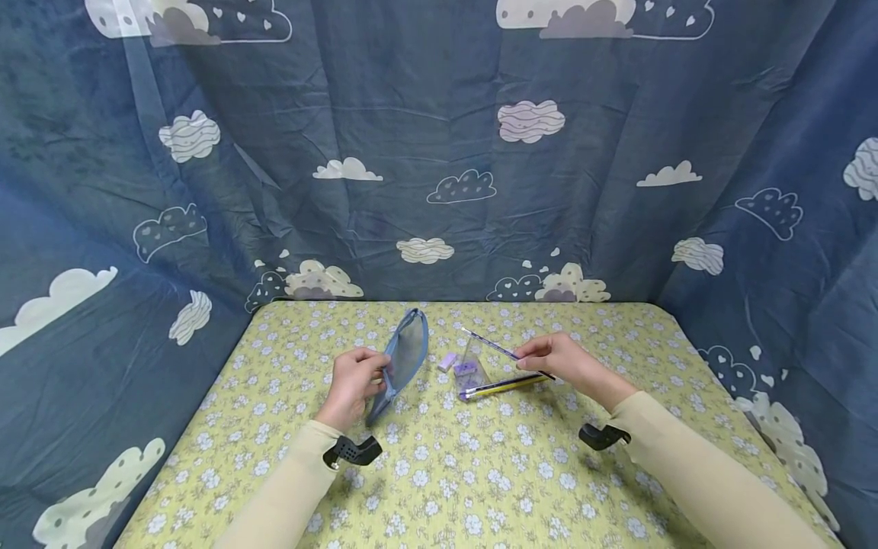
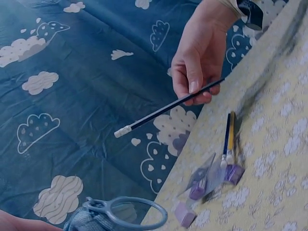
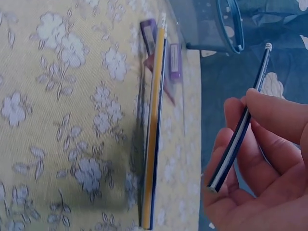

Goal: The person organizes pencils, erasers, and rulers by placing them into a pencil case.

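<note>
My left hand (image 1: 353,379) grips the edge of a blue-rimmed, see-through zip pouch (image 1: 409,352), held upright with its mouth parted. A dark blue and white striped pencil (image 1: 490,343) is pinched between the thumb and fingers of my right hand (image 1: 564,360). Its white eraser end points toward the pouch. Below that hand lie a yellow pencil (image 3: 154,120) and a dark blue one, side by side on the cloth. By their eraser ends are a clear plastic piece (image 2: 210,169) and purple blocks (image 2: 198,188). A lilac eraser (image 1: 447,361) sits nearer the pouch.
A yellow flowered cloth (image 1: 439,488) covers the table. Dark blue curtains (image 1: 405,206) with cloud prints stand behind it and on both sides. Each wrist carries a black camera mount (image 1: 353,451).
</note>
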Available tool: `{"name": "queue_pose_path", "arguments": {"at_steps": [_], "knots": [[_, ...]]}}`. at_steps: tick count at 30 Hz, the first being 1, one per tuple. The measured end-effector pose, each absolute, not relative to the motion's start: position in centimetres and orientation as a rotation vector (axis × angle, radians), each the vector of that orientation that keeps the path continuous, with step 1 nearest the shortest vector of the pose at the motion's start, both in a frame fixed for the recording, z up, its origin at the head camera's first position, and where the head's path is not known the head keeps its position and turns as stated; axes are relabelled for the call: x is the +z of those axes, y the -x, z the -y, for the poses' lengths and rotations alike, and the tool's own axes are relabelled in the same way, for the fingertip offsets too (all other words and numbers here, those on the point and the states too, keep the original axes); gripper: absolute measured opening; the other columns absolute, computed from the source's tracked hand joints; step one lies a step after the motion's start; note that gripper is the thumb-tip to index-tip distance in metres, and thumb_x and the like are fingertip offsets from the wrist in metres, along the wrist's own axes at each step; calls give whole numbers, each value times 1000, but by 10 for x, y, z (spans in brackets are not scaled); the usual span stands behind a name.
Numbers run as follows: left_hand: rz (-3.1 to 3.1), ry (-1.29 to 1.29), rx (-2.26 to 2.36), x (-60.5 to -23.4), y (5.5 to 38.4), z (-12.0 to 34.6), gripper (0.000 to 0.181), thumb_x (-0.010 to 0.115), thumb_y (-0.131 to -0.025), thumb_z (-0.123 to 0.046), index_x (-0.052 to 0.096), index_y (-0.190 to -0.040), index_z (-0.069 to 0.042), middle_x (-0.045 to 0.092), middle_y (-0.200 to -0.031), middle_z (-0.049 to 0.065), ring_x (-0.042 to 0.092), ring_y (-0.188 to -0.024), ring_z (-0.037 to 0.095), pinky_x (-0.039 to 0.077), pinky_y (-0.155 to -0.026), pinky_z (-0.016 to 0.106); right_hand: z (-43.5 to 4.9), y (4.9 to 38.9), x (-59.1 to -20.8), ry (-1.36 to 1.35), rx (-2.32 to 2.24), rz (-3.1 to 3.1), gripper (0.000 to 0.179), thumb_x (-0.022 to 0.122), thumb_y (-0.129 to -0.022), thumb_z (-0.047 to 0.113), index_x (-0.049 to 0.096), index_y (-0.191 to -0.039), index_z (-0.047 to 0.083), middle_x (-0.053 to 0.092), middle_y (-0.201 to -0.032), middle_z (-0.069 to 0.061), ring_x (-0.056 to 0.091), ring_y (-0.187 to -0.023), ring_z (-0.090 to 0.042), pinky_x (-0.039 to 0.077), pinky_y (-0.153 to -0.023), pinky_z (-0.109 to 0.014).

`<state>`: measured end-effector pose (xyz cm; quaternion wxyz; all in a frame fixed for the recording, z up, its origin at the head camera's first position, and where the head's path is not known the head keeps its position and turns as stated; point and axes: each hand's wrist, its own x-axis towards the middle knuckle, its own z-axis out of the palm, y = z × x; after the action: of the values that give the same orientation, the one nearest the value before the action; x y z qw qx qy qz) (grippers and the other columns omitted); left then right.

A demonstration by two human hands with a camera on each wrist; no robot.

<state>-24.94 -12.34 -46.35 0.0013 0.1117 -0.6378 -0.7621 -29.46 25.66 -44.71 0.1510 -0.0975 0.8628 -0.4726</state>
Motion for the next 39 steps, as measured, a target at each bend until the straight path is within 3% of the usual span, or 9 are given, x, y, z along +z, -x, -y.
{"name": "queue_pose_path", "arguments": {"at_steps": [4,7,11,13,16,19,26,33,39], "knots": [[2012,-366,-2423,-464,248,123,5,71,-90,-5,69,-89,-1,68,-91,17,68,-80,30,57,-70,41,-254,294,-447,295,-1428,-2377,33,73,-94,21,70,-122,4,69,-116,-11,61,-88,-24,48,-81,-44],[2020,-373,-2436,-464,247,123,6,70,-91,-4,69,-85,-6,69,-90,15,68,-78,27,57,-70,41,-253,293,-447,295,-1510,-2256,35,72,-94,17,66,-124,-1,69,-111,-13,46,-67,-18,40,-66,-36],[2017,-361,-2441,-462,245,120,3,70,-92,-4,69,-89,-5,69,-90,16,69,-76,24,56,-68,39,-249,291,-447,301,-1579,-2135,38,71,-94,15,64,-126,-4,69,-105,-12,36,-59,-14,35,-61,-32],[2018,-340,-2439,-460,244,118,5,70,-91,-4,69,-95,-1,69,-92,17,68,-76,24,55,-66,37,-247,290,-446,304,-1607,-2085,38,71,-94,14,64,-126,-4,69,-105,-13,44,-63,-14,38,-60,-30],[2017,-318,-2444,-458,242,114,12,72,-90,-4,67,-99,2,68,-92,18,68,-77,25,53,-62,34,-243,288,-446,309,-1645,-1999,39,71,-95,12,62,-128,-6,69,-113,-17,62,-80,-18,47,-65,-26],[2017,-314,-2460,-457,242,112,10,71,-89,-4,66,-96,1,68,-91,18,68,-77,25,54,-59,32,-237,286,-447,321,-1663,-1933,42,70,-95,10,59,-130,-10,66,-117,-22,67,-95,-24,54,-75,-29],[2034,-323,-2497,-461,244,109,9,71,-89,-4,65,-95,0,70,-91,19,68,-75,23,57,-64,34,-224,281,-449,258,-1725,-1804,40,64,-98,7,55,-132,-13,67,-105,-18,67,-83,-17,56,-77,-29],[2045,-328,-2496,-462,243,108,8,70,-89,-2,64,-94,0,70,-97,23,68,-75,22,59,-69,38,-217,277,-454,228,-1759,-1667,24,56,-101,3,61,-122,-7,67,-98,-17,67,-83,-19,56,-75,-27],[2048,-302,-2470,-461,241,106,6,69,-90,-2,64,-92,1,68,-89,15,66,-74,21,58,-65,35,-209,274,-455,218,-1785,-1579,35,54,-100,-1,50,-132,-15,67,-102,-17,67,-90,-22,56,-80,-29]]}}
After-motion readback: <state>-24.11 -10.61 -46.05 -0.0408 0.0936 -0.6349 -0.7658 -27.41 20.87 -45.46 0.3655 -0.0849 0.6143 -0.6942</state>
